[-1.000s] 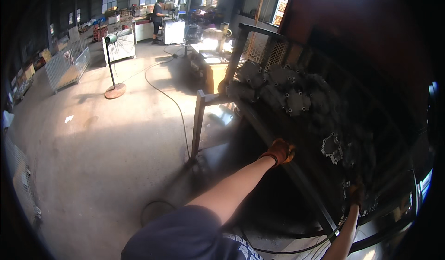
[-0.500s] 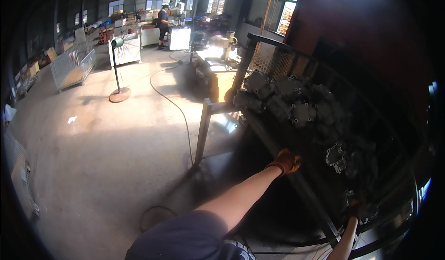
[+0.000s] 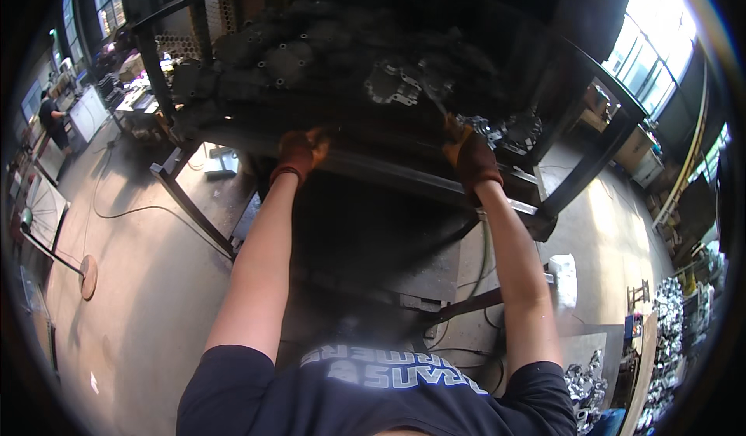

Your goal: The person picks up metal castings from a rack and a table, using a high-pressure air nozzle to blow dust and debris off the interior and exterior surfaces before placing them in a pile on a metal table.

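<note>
Both of my hands wear reddish-brown and orange work gloves and reach to the front edge of a dark metal table (image 3: 381, 169). My left hand (image 3: 301, 153) is at that edge, its fingers curled and a little blurred; what they hold, if anything, does not show. My right hand (image 3: 471, 156) is closed around the lower end of a thin, straight metal tool (image 3: 433, 94) that slants up and left. Beyond the tool's tip lies a grey metal casting (image 3: 388, 84) with bolt holes. Shiny metal parts (image 3: 475, 125) sit right beside my right hand.
More dark castings (image 3: 283, 64) are heaped along the back of the table. A fan on a round base (image 3: 90, 277) stands at left, near a cable on the floor. Far left, a person (image 3: 52, 121) works at a white panel. Many metal parts (image 3: 670, 343) are piled at lower right.
My view has swung to the right, so the table now lies straight ahead. My right hand now shows plainly with the thin tool; before, it was in shadow at the lower right.
</note>
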`<state>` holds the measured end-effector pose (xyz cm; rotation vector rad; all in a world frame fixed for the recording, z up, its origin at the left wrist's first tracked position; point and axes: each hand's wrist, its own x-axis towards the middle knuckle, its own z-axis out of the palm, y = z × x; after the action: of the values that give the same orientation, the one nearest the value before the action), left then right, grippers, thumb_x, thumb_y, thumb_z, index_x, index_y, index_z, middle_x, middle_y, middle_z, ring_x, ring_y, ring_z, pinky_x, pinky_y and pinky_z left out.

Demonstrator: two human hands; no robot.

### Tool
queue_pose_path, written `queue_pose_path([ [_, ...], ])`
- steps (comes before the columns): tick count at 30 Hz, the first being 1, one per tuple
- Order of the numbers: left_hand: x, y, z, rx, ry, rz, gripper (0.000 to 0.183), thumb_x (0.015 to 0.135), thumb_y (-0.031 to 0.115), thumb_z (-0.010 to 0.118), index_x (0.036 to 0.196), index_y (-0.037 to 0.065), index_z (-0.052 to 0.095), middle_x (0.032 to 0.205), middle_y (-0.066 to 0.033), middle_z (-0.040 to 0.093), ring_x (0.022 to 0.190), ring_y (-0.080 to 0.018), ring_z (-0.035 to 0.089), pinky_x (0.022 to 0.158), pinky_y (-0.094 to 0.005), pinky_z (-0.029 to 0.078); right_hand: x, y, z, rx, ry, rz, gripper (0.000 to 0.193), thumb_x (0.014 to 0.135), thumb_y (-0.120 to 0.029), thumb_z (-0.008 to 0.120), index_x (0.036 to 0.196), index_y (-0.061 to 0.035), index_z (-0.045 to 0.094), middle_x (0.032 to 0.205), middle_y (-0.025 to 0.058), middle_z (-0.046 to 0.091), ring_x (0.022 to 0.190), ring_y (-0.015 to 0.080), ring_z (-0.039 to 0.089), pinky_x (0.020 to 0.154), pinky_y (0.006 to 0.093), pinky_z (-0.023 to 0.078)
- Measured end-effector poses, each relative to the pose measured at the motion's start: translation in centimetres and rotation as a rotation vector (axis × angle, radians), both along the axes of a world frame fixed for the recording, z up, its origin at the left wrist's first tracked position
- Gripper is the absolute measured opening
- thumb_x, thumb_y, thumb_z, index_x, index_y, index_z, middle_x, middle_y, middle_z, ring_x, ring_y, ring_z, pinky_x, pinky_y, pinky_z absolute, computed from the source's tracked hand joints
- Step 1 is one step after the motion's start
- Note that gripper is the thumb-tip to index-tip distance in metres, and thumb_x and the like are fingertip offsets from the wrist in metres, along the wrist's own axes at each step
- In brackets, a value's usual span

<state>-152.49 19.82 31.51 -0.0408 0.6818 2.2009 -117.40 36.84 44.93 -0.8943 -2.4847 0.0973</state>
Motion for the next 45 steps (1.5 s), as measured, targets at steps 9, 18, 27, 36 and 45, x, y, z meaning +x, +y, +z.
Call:
queue_pose_path([
  [9, 2.1, 0.4, -0.9, -0.097, 0.179, 0.028, 0.039, 0.094, 0.003, 0.036, 0.128, -0.012, 0.048, 0.129, -0.0248, 0.056, 0.111, -0.0371, 0.059, 0.084, -0.0434, 0.056, 2.2, -3.2, 0.1, -0.252, -0.008, -0.089, 0.051, 0.083, -0.032, 0.064, 0.132, -0.0203, 0.057, 0.118, 0.0187, 0.065, 0.106, 0.0384, 0.063, 0.089, 0.0441, 0.051],
  [18, 4.9, -1.2, 4.2, -0.23, 0.263, 0.033, 0.042, 0.093, 0.001, 0.033, 0.131, -0.014, 0.042, 0.134, -0.0244, 0.052, 0.116, -0.036, 0.056, 0.083, -0.0393, 0.055, 0.6, -6.5, 3.4, -0.274, -0.116, -0.124, 0.054, 0.084, -0.027, 0.064, 0.136, -0.021, 0.054, 0.117, 0.0171, 0.065, 0.103, 0.0356, 0.065, 0.087, 0.0431, 0.051],
  [27, -1.3, -0.4, -2.4, -0.488, 0.669, 0.043, 0.035, 0.095, 0.008, 0.04, 0.115, -0.008, 0.063, 0.109, -0.0183, 0.068, 0.091, -0.0212, 0.067, 0.068, -0.0302, 0.054, 1.8, -5.1, 0.0, -0.1, 0.085, 0.048, 0.046, 0.083, -0.032, 0.067, 0.123, -0.0102, 0.06, 0.114, 0.0208, 0.065, 0.106, 0.0368, 0.063, 0.086, 0.0426, 0.051],
  [36, -0.5, -0.9, -0.8, -0.675, 0.939, 0.064, 0.042, 0.092, 0.013, 0.037, 0.116, -0.008, 0.065, 0.097, -0.0113, 0.066, 0.068, -0.0132, 0.059, 0.061, -0.0236, 0.045, 4.4, -5.5, 0.2, -0.197, -0.063, -0.094, 0.052, 0.083, -0.026, 0.062, 0.134, -0.0183, 0.055, 0.109, 0.0189, 0.067, 0.103, 0.0387, 0.064, 0.085, 0.0433, 0.051],
  [45, 2.8, -1.7, 0.9, -0.402, 0.638, 0.073, 0.041, 0.095, 0.015, 0.036, 0.115, -0.01, 0.061, 0.1, -0.0171, 0.066, 0.081, -0.0199, 0.066, 0.067, -0.027, 0.053, 3.7, -2.7, 1.8, -0.312, -0.119, -0.211, 0.045, 0.086, -0.031, 0.058, 0.128, -0.013, 0.06, 0.115, 0.0184, 0.066, 0.106, 0.0385, 0.063, 0.087, 0.0432, 0.051],
])
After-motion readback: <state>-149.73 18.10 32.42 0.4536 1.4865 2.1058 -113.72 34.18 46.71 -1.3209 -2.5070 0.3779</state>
